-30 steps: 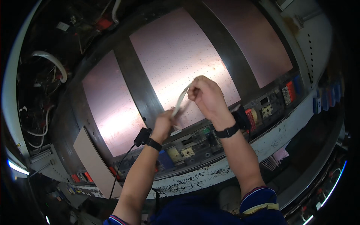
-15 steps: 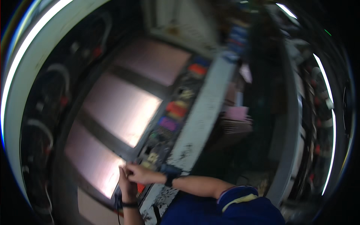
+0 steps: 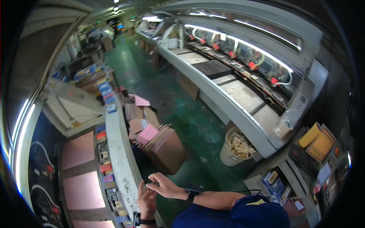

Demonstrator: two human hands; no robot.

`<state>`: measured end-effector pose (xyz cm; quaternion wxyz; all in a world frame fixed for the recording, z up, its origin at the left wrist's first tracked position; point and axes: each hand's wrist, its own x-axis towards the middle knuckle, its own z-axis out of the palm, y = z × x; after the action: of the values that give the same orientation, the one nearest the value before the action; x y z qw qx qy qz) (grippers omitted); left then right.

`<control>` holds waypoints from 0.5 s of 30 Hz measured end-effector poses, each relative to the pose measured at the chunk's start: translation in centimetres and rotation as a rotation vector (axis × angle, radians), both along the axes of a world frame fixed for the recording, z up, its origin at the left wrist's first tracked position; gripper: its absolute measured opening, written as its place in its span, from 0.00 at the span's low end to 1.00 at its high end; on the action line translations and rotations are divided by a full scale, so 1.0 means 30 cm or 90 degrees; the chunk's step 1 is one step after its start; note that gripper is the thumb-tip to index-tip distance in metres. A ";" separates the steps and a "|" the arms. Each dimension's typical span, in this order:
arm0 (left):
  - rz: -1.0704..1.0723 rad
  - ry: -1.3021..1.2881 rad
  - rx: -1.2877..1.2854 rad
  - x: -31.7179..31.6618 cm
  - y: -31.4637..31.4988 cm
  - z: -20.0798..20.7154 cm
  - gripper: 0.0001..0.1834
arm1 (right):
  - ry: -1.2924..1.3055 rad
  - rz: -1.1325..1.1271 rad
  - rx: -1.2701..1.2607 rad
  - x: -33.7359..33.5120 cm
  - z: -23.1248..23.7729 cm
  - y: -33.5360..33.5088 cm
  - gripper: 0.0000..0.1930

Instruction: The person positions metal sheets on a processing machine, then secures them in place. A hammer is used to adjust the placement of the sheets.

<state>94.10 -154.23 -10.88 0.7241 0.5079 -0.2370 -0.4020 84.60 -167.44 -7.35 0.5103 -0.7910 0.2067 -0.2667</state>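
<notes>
My left hand [image 3: 146, 200] is raised over the edge of the white machine rail [image 3: 123, 163], fingers pointing up and nothing seen in it. Close against it, my right hand [image 3: 167, 187] reaches across from the right. Its fingers are apart and loosely bent, the tips by the left hand's fingers; whether they touch I cannot tell. No held thing shows between them. Dark bands with small devices are on both wrists. To the left, copper-coloured panels [image 3: 83, 190] lie on the machine bed, beside a strip of small coloured boxes [image 3: 106, 168].
Stacked brown boards with pink sheets [image 3: 161, 142] stand on the green floor [image 3: 197, 140] beyond my hands. A white bin of scraps [image 3: 237, 148] stands by a second long machine [image 3: 228, 95]. A grey cabinet [image 3: 281, 182] with boxes is at the right.
The view has swung right, bringing the aisle and second machine into sight. My hands have left the edge of the nearest copper panel and moved over the rail, fingers now looser.
</notes>
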 end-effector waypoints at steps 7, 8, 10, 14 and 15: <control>-0.014 0.260 -0.031 -0.381 -0.531 0.047 0.34 | 0.117 -0.257 -0.014 -0.240 0.026 -0.176 0.28; 0.027 0.238 -0.010 -0.385 -0.595 0.017 0.35 | 0.195 -0.331 -0.310 -0.249 0.024 -0.190 0.28; 0.070 0.144 0.069 -0.393 -0.715 -0.067 0.43 | -0.008 -0.161 -0.210 -0.398 -0.001 -0.268 0.30; 0.078 0.312 0.142 -0.598 -0.874 -0.088 0.44 | -0.051 -0.045 -0.036 -0.627 -0.161 -0.460 0.27; 0.079 0.307 0.145 -0.636 -0.898 -0.103 0.44 | -0.056 -0.046 -0.033 -0.683 -0.187 -0.503 0.27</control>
<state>75.02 -181.17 -13.97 0.7211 0.4891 0.0200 -0.4904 64.10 -182.53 -12.98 0.4884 -0.7836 0.2053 -0.3245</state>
